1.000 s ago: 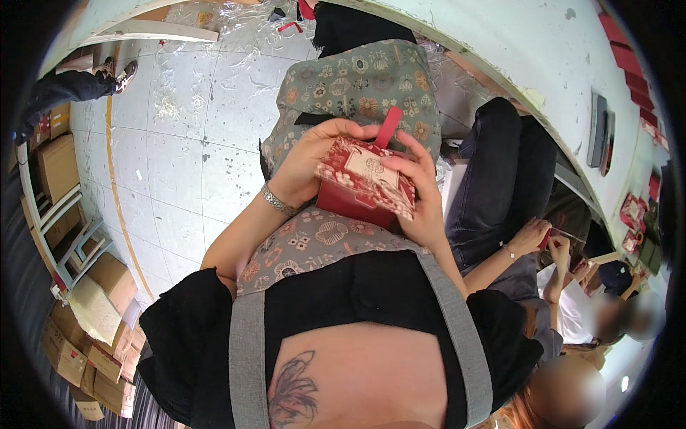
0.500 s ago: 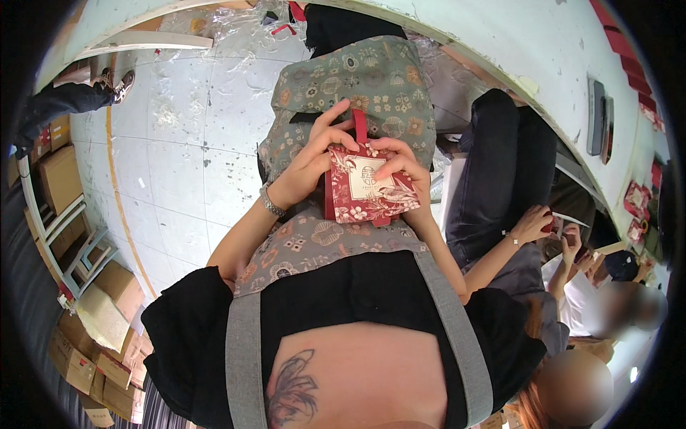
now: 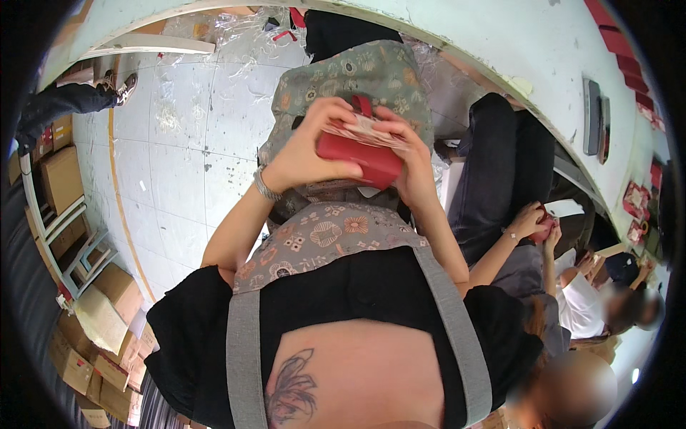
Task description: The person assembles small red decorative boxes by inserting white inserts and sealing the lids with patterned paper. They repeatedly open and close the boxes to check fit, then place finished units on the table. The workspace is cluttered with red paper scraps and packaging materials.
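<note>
Above my lap, both hands grip a small red gift box (image 3: 363,161) with a patterned top face and a red ribbon loop at its far side. My left hand (image 3: 311,149) wraps its left end, thumb along the plain red side and fingers over the patterned face. On the other end, my right hand (image 3: 413,159) closes round the corner, its fingers bent over the top. The box is tilted so that its red side faces me and the printed face is foreshortened and blurred. Under it lies a grey-green flowered apron (image 3: 357,71).
A long white table (image 3: 529,53) curves along the far right, bearing a dark flat object (image 3: 592,116) and red boxes. To my right a seated co-worker's hands (image 3: 539,223) hold a red item. Cardboard boxes (image 3: 63,179) and a metal frame (image 3: 44,214) stand at left; clear plastic scraps (image 3: 186,86) litter the floor.
The box has tipped, so its plain red side now shows instead of its printed face. My left thumb has come onto that side. The co-worker's hands have moved together around a red item.
</note>
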`<state>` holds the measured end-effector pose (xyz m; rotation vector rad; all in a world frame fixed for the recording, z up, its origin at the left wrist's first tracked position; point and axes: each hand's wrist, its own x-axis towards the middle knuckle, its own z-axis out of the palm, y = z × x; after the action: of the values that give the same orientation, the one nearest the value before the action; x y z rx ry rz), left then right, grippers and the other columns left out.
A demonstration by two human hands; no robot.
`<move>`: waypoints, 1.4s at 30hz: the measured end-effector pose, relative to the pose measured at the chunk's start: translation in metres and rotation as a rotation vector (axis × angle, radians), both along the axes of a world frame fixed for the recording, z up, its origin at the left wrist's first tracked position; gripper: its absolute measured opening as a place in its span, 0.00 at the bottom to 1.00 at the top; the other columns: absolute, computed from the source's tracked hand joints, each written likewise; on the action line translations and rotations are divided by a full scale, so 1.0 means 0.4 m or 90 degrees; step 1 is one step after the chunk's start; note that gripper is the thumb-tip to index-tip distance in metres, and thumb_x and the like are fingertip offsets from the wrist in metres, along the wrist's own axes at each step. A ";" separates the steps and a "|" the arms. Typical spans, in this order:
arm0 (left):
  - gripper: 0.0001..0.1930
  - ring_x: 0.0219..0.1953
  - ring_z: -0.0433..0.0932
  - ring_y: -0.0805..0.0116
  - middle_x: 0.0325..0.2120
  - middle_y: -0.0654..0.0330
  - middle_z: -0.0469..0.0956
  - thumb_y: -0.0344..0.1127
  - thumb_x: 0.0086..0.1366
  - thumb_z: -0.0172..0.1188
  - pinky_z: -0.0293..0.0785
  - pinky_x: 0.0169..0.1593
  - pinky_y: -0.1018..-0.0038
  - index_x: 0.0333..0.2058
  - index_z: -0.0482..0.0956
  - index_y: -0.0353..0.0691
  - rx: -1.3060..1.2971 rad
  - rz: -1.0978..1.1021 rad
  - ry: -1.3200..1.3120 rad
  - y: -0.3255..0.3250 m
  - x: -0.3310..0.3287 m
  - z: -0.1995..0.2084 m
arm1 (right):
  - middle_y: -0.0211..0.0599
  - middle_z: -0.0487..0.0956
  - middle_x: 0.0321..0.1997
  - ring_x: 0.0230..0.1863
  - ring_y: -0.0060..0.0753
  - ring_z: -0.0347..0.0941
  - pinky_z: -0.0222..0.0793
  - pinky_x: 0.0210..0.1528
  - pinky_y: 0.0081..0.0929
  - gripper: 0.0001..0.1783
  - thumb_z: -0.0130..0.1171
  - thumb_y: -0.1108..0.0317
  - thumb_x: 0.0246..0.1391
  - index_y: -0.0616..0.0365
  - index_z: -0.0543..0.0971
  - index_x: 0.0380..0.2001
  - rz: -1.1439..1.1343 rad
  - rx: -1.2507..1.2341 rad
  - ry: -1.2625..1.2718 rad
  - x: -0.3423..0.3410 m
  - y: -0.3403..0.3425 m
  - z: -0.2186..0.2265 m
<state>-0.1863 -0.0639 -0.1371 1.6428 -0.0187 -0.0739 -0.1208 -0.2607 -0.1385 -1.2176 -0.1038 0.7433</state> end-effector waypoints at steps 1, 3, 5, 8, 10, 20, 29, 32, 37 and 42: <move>0.33 0.56 0.62 0.62 0.52 0.55 0.60 0.41 0.40 0.74 0.58 0.58 0.68 0.46 0.68 0.43 -0.043 0.020 0.029 0.013 0.007 0.004 | 0.45 0.62 0.62 0.63 0.42 0.57 0.51 0.63 0.36 0.15 0.55 0.69 0.46 0.57 0.77 0.40 0.042 -0.038 -0.108 0.011 0.008 0.031; 0.30 0.55 0.63 0.62 0.53 0.55 0.61 0.39 0.41 0.74 0.59 0.58 0.69 0.43 0.70 0.43 -0.079 0.052 0.032 0.034 0.019 0.026 | 0.46 0.56 0.66 0.68 0.48 0.47 0.41 0.67 0.41 0.26 0.66 0.61 0.39 0.48 0.76 0.46 0.158 -0.236 -0.468 0.026 0.014 0.098; 0.26 0.55 0.65 0.61 0.52 0.56 0.63 0.37 0.42 0.73 0.61 0.56 0.68 0.41 0.71 0.43 -0.075 0.079 -0.014 0.030 0.013 0.048 | 0.40 0.64 0.61 0.66 0.48 0.53 0.48 0.65 0.42 0.30 0.71 0.60 0.33 0.47 0.77 0.45 0.160 -0.192 -0.573 0.030 0.017 0.102; 0.20 0.55 0.65 0.62 0.54 0.57 0.62 0.35 0.43 0.72 0.62 0.57 0.68 0.36 0.75 0.43 -0.014 0.062 -0.079 0.030 0.021 0.088 | 0.35 0.71 0.57 0.64 0.47 0.57 0.54 0.62 0.43 0.27 0.72 0.63 0.33 0.48 0.79 0.43 0.150 -0.100 -0.551 0.054 0.018 0.070; 0.17 0.53 0.66 0.63 0.51 0.60 0.64 0.33 0.42 0.72 0.63 0.56 0.69 0.33 0.78 0.44 0.010 0.080 -0.040 0.022 0.027 0.125 | 0.34 0.72 0.55 0.63 0.46 0.59 0.56 0.61 0.43 0.25 0.71 0.64 0.34 0.48 0.80 0.42 0.165 -0.075 -0.517 0.064 0.021 0.091; 0.24 0.51 0.66 0.63 0.47 0.59 0.63 0.37 0.38 0.75 0.65 0.53 0.71 0.36 0.77 0.44 0.124 0.131 -0.066 0.006 0.019 0.199 | 0.37 0.78 0.48 0.56 0.44 0.67 0.63 0.57 0.36 0.15 0.66 0.71 0.42 0.53 0.82 0.38 0.184 -0.111 -0.535 0.093 0.058 0.210; 0.30 0.52 0.64 0.61 0.47 0.58 0.62 0.38 0.36 0.76 0.63 0.55 0.69 0.41 0.73 0.44 0.149 0.126 -0.099 -0.001 0.006 0.223 | 0.37 0.79 0.46 0.57 0.43 0.66 0.62 0.57 0.36 0.13 0.63 0.73 0.45 0.57 0.82 0.38 0.149 -0.102 -0.470 0.070 0.050 0.233; 0.30 0.52 0.64 0.61 0.47 0.58 0.61 0.38 0.36 0.76 0.63 0.55 0.69 0.40 0.73 0.44 0.145 0.129 -0.094 -0.003 0.007 0.223 | 0.37 0.79 0.47 0.57 0.43 0.66 0.61 0.58 0.36 0.13 0.63 0.72 0.46 0.56 0.82 0.39 0.151 -0.094 -0.454 0.070 0.050 0.235; 0.28 0.52 0.64 0.61 0.47 0.57 0.61 0.37 0.37 0.76 0.63 0.55 0.69 0.39 0.73 0.44 0.127 0.131 -0.056 -0.003 0.007 0.213 | 0.37 0.78 0.48 0.58 0.42 0.65 0.60 0.59 0.36 0.13 0.62 0.71 0.48 0.55 0.82 0.40 0.182 -0.101 -0.418 0.075 0.047 0.226; 0.29 0.54 0.64 0.63 0.48 0.58 0.63 0.38 0.36 0.77 0.62 0.55 0.69 0.39 0.73 0.44 0.111 0.153 -0.031 -0.006 0.012 0.190 | 0.36 0.77 0.49 0.58 0.42 0.64 0.59 0.59 0.36 0.13 0.61 0.71 0.49 0.55 0.81 0.41 0.187 -0.108 -0.394 0.081 0.050 0.210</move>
<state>-0.1816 -0.0664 -0.0612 1.8094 0.1507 0.1520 -0.0883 -0.2409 -0.0544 -1.5833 -0.7541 0.6102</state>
